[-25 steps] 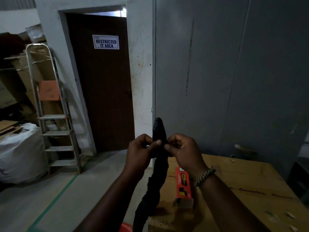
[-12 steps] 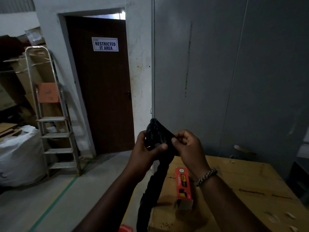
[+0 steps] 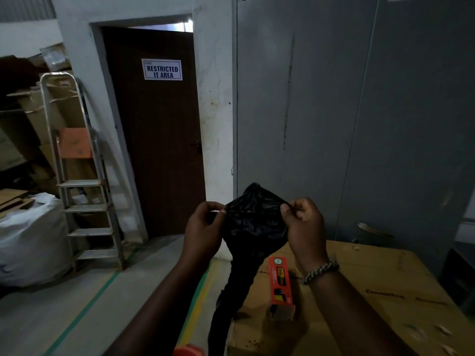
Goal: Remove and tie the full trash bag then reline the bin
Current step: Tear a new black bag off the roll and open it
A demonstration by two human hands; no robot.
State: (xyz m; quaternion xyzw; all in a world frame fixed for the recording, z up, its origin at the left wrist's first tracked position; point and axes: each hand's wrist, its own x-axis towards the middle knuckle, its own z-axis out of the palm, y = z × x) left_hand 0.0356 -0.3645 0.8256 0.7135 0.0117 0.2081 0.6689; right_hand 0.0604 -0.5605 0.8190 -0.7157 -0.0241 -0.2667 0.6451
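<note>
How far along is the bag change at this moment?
Done: a new black bag is out, presumably from the orange box on the carton; the full bag is out of view, so its tying can't be confirmed. In hand: left hand and right hand pinch the bag's mouth, stretching it apart. Left: fitting it into the bin, possibly the red edge at bottom.

Stepladder [image 3: 78, 183] beside brown door [image 3: 159, 150], white sack [image 3: 30, 240], cardboard box [image 3: 380, 273].

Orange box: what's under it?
The orange box lies on top of a large cardboard carton. The carton surface directly beneath is covered. The black bag hangs beside it, not under.
</note>
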